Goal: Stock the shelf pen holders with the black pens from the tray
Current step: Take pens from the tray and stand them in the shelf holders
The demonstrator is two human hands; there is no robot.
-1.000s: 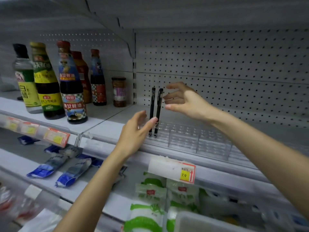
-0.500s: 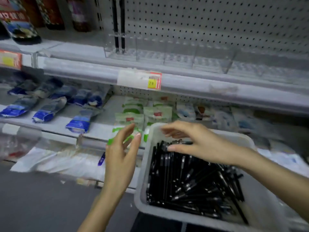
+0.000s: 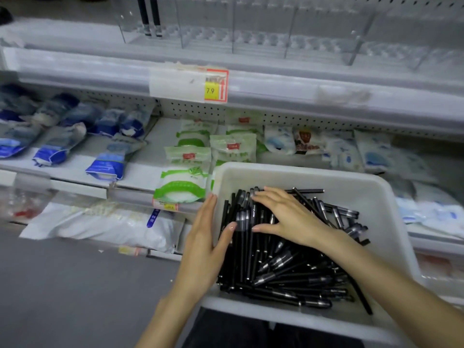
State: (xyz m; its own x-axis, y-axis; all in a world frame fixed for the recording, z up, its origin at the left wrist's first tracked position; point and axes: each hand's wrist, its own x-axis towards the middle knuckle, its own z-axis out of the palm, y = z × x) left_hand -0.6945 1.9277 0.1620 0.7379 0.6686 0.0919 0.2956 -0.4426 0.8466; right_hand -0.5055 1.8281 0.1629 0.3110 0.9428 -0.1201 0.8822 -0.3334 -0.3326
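Black pens (image 3: 288, 267) heaped in the white tray (image 3: 351, 187) at 5 o'clock. Right hand (image 3: 283, 217) flat on the pile, fingers wide; left hand (image 3: 203, 244) against the tray's 9 o'clock wall, fingers straight. Two pens (image 3: 150, 16) stand in the 11 o'clock holder (image 3: 206, 26)

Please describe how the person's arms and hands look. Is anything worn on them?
The left arm and the right arm are bare to the frame's edge, with no sleeve in view. The left hand and the right hand wear no gloves. I see no ring, watch or bracelet. The nails that show are short, without dark polish.
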